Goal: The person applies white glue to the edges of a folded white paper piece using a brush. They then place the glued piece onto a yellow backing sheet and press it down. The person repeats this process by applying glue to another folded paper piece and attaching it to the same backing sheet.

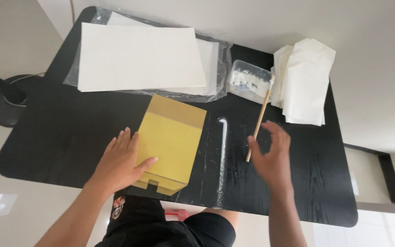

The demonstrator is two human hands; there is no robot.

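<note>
— Head view first: what do we have under us?

— We see a black wood-grain table [60, 132] with rounded corners, standing on a pale tiled floor [10, 41]. White smears and a white streak [223, 137] mark the tabletop near its middle. A round black base with a pole [1, 98] stands on the floor off the left end.

— And our hands?

— Our left hand [122, 162] lies flat on the left edge of a yellow folded paper bag [170, 144], fingers spread wide and pressing, not gripping. The bag lies near the front edge of the table, its folded bottom toward us. Our right hand [273, 158] hovers by the lower end of a thin wooden stick [258, 126]; its fingers are loosely curled and parted, and we cannot tell whether they touch the stick.

— Where does the stick lead?

— Its far end rests at a clear plastic tray [248, 80] holding white paste. Just right of the tray sits a stack of white paper bags [305, 87]. At the far left, large white sheets [138, 57] lie on clear plastic wrap [222, 68].
</note>
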